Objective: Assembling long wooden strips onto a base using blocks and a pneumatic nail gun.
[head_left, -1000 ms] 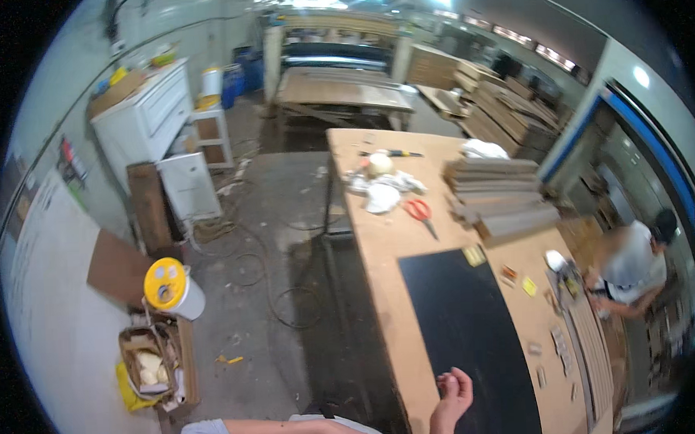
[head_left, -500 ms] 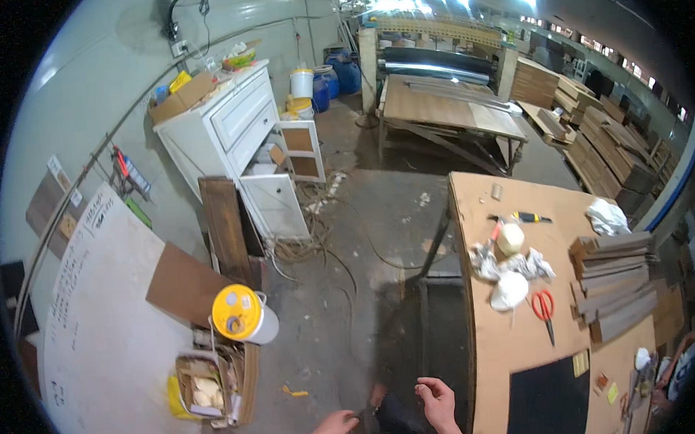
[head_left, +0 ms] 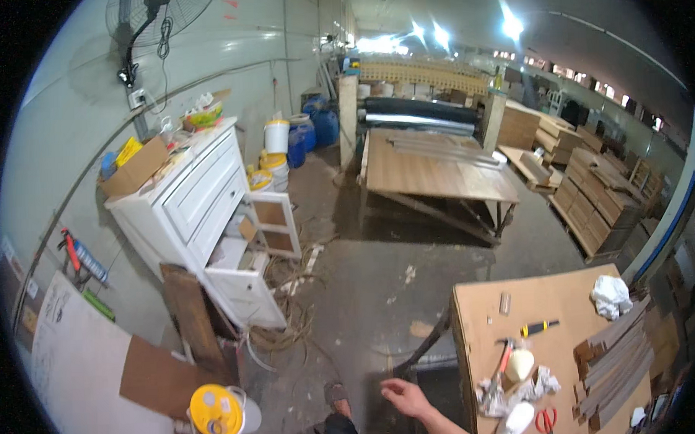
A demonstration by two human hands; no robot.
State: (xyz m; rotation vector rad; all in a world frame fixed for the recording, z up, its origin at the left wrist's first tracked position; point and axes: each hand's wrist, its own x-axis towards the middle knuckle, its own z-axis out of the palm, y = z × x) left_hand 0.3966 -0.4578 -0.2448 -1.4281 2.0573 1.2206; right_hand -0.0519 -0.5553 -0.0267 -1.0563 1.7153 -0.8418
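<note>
My right hand hangs over the floor just left of the workbench, its fingers loosely bent and apart, with nothing in them. Out of sight is my left hand. Closest to my right hand is the brown-topped workbench. On it lie red-handled scissors, a hammer with a red handle, a yellow-and-black cutter, crumpled wrapping, a cream-coloured round item and a white bottle-like item. Dark wooden strips are piled along its right side.
A white cabinet with doors ajar stands at the left wall, and tangled hoses lie beside it. A yellow-lidded bucket is at the lower left. Ahead, a wooden-topped table adjoins a roller machine. My foot shows on the floor.
My view has tilted up and shifted, so the workbench and bucket sit lower. My left hand has dropped out of view. A foot now shows more plainly.
</note>
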